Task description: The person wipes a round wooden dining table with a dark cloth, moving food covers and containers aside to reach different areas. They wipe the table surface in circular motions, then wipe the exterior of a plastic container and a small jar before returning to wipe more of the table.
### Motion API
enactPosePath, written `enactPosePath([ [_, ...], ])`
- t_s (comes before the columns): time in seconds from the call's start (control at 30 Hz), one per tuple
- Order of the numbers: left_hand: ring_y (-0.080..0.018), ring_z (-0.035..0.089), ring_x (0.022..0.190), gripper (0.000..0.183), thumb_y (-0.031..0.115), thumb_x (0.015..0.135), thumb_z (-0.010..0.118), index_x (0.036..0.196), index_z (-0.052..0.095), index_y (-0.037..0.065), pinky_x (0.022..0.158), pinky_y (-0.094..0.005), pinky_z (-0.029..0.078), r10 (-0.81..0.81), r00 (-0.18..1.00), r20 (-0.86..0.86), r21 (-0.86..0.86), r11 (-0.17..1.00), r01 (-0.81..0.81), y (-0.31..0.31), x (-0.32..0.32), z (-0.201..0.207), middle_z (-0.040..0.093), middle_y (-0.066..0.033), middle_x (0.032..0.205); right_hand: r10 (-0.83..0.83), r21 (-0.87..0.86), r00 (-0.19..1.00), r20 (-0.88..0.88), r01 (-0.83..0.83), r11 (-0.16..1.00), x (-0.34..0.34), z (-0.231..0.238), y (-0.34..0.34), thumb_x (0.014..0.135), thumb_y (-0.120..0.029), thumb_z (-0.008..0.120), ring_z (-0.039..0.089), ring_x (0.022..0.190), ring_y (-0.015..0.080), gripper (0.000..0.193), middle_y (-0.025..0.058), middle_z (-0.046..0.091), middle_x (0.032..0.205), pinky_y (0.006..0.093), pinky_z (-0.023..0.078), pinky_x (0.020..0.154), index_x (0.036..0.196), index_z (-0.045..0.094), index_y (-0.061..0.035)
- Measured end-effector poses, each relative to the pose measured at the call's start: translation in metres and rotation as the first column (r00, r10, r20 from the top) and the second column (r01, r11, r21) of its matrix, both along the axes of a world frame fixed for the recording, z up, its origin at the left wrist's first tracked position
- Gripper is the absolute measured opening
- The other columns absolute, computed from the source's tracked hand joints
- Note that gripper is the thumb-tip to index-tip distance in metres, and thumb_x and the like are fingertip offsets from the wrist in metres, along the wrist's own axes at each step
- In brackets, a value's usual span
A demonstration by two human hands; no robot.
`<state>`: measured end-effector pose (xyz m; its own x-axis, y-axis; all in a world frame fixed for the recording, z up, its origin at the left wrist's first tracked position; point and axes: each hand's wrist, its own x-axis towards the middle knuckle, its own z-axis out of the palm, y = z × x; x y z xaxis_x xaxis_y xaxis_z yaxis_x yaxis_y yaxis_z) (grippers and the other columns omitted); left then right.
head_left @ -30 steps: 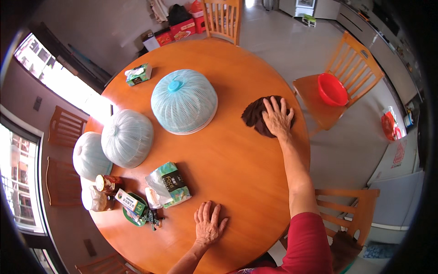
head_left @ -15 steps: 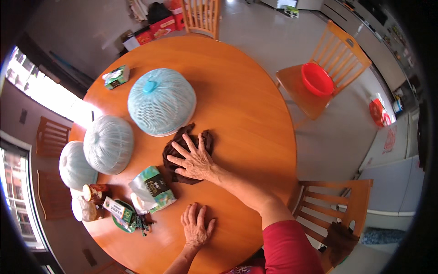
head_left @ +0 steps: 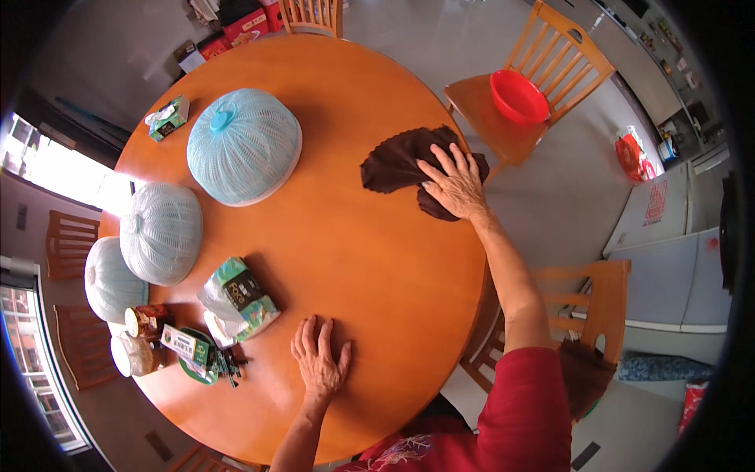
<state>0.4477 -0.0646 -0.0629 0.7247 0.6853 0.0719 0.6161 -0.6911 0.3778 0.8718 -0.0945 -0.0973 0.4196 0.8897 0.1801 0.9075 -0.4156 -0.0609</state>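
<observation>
My right hand (head_left: 456, 185) lies flat with fingers spread on a dark brown cloth (head_left: 397, 161) at the far right edge of the round wooden table (head_left: 354, 267). The cloth is spread out and creased, and part of it reaches the table's rim. Palm down on the near part of the tabletop rests my left hand (head_left: 321, 362), its fingers stretched and nothing in them. Just beyond it, to the left, is a green tissue pack (head_left: 245, 295) with white wrapping.
A blue mesh food cover (head_left: 244, 149) and two paler ones (head_left: 163, 236) stand on the left, near jars (head_left: 138, 354), a green tray (head_left: 197, 370) and a tissue box (head_left: 167, 118). A red basin (head_left: 519, 96) sits on a chair (head_left: 480, 118) beyond the right edge.
My right hand has slid the cloth from beside the blue cover to the table's far right edge, and the cloth has spread out. My left hand stays on the table. The view has shifted.
</observation>
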Motion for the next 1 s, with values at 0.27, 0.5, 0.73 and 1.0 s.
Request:
enactPosePath([
  [0.27, -0.0359, 0.037, 0.130, 0.054, 0.030, 0.083, 0.066, 0.130, 0.050, 0.009, 0.107, -0.0499, 0.027, -0.014, 0.996, 0.083, 0.073, 0.997, 0.008, -0.006, 0.001, -0.006, 0.043, -0.0178, 0.137, -0.134, 0.075, 0.961, -0.243, 0.156, 0.985, -0.092, -0.010, -0.133, 0.099, -0.038, 0.043, 0.014, 0.144, 0.0372, 0.050, 0.0088, 0.012, 0.159, 0.0521, 0.023, 0.114, 0.142, 0.044, -0.0131],
  [0.5, -0.0350, 0.032, 0.137, 0.058, 0.039, 0.092, 0.057, 0.139, 0.043, 0.007, 0.111, -0.0504, 0.021, 0.026, 0.982, 0.185, 0.009, 1.000, -0.028, -0.011, -0.028, -0.013, 0.039, -0.0178, 0.144, -0.034, 0.105, 0.989, -0.143, 0.049, 0.993, -0.261, 0.019, -0.184, 0.091, -0.033, 0.058, 0.020, 0.140, 0.0439, 0.045, 0.0161, 0.026, 0.153, 0.0599, 0.022, 0.109, 0.131, 0.054, -0.0121],
  [0.73, -0.0359, 0.037, 0.131, 0.049, 0.033, 0.095, 0.054, 0.135, 0.046, 0.005, 0.109, -0.0459, 0.026, 0.293, 0.856, 0.425, -0.274, 0.943, -0.187, -0.064, -0.149, -0.007, 0.043, -0.0179, 0.139, 0.336, 0.138, 0.909, -0.246, -0.310, 0.941, -0.476, 0.033, -0.195, 0.077, -0.042, 0.069, 0.025, 0.135, 0.0486, 0.050, 0.0152, 0.038, 0.145, 0.0631, 0.024, 0.103, 0.122, 0.060, -0.0201],
  [1.0, -0.0392, 0.041, 0.125, 0.046, 0.022, 0.087, 0.065, 0.128, 0.052, 0.004, 0.105, -0.0472, 0.033, 0.266, 0.908, 0.324, -0.183, 0.959, -0.216, -0.113, -0.227, 0.004, 0.044, -0.0201, 0.134, 0.440, 0.170, 0.873, -0.208, -0.411, 0.896, -0.480, 0.026, -0.122, 0.084, -0.045, 0.060, 0.027, 0.138, 0.0371, 0.049, 0.0092, 0.037, 0.148, 0.0673, 0.017, 0.105, 0.125, 0.057, -0.0192],
])
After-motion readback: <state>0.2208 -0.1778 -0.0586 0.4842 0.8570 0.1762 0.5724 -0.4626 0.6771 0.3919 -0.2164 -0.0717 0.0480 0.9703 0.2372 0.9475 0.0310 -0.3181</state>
